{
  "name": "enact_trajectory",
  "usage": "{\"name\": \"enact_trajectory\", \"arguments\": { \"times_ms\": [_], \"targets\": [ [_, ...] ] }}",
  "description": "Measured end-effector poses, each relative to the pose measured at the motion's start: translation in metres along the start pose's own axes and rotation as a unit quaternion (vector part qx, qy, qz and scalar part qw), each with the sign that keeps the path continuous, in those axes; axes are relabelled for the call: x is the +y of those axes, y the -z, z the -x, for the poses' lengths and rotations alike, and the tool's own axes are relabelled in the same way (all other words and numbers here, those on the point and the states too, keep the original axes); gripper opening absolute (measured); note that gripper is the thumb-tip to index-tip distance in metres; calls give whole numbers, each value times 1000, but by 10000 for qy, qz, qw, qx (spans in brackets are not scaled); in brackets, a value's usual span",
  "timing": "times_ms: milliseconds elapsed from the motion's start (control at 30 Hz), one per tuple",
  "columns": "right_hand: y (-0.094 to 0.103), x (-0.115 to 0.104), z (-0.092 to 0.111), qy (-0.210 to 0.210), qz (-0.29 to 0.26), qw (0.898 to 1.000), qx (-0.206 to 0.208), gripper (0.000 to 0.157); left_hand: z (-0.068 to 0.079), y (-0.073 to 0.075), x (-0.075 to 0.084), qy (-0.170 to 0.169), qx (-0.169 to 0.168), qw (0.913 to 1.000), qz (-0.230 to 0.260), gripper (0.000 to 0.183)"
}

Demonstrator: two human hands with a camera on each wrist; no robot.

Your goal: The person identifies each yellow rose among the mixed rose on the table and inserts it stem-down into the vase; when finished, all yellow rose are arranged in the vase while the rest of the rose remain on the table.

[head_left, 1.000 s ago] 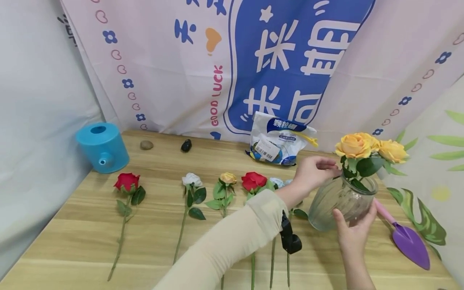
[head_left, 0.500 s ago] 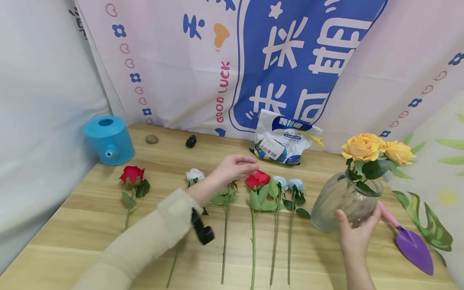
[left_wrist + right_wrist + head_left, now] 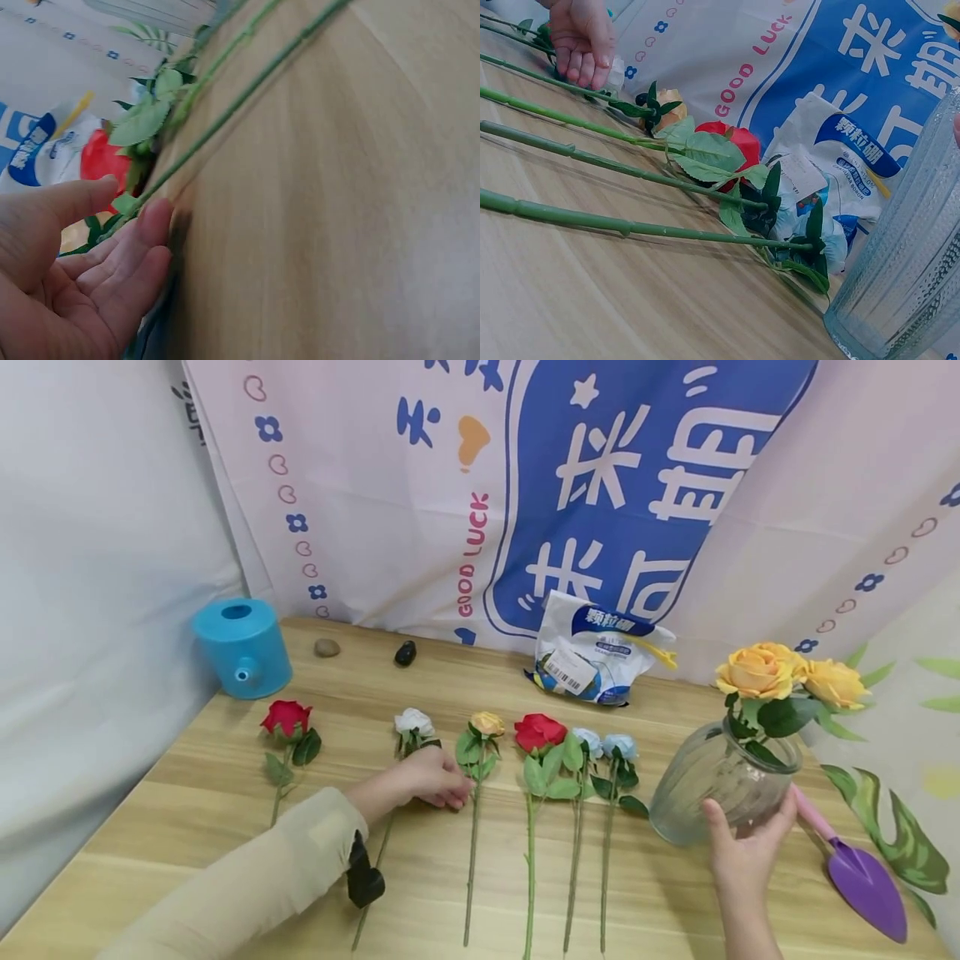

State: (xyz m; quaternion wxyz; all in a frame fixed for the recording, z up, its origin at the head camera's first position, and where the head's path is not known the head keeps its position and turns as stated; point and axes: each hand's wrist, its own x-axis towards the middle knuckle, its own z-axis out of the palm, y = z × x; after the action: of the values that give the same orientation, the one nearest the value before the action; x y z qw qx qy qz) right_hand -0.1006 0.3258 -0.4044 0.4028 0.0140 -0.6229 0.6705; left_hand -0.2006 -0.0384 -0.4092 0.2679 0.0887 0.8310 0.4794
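My right hand [image 3: 746, 852] grips the clear glass vase [image 3: 720, 785] low on its side, thumb on the near face, and the vase leans to the right. Several yellow roses [image 3: 761, 671] with dark green leaves stand in it. My left hand [image 3: 431, 777] is beside the stem of a short yellow rose [image 3: 487, 724] on the table. In the left wrist view, thumb and fingers [image 3: 154, 221] are apart and loosely bent, fingertips right at the green stem [image 3: 225, 112]. A white rose [image 3: 414, 722] lies just behind this hand, its stem partly hidden by the wrist.
Red roses [image 3: 540, 732] and light blue roses [image 3: 620, 747] lie on the wooden table [image 3: 225, 877]. A blue watering can [image 3: 243, 647], two stones [image 3: 405, 653] and a white-blue bag [image 3: 600, 652] stand at the back. A purple trowel [image 3: 866, 889] lies at right.
My left hand has left the vase's mouth, moved left across the flowers and come down by the yellow rose's stem. My right hand keeps holding the vase. The head view has shifted slightly.
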Motion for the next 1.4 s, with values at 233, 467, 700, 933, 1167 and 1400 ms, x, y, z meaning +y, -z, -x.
{"name": "enact_trajectory", "arguments": {
  "times_ms": [233, 467, 700, 933, 1167, 1400],
  "targets": [
    [1, 0, 0, -17, 11, 10000, 40, 87, -13, -14, 7, -122, 345, 9947, -965, 34],
    [0, 3, 0, -61, 48, 9999, 76, 88, -15, -18, 8, -146, 525, 9941, -942, 30],
    [1, 4, 0, 14, 36, 10000, 57, 88, -16, -18, 3, 1, 352, 9992, -198, 23],
    [-1, 2, 1, 3, 7, 10000, 30, 87, -13, -17, -1, 23, 463, 9970, 628, 16],
    [0, 2, 1, 12, 32, 10000, 8, 88, -11, -17, 21, -386, 489, 9879, 1421, 13],
    [0, 1, 1, -49, 152, 9999, 0, 87, -3, -22, 74, -1431, 418, 9640, 2200, 19]
  ]
}}
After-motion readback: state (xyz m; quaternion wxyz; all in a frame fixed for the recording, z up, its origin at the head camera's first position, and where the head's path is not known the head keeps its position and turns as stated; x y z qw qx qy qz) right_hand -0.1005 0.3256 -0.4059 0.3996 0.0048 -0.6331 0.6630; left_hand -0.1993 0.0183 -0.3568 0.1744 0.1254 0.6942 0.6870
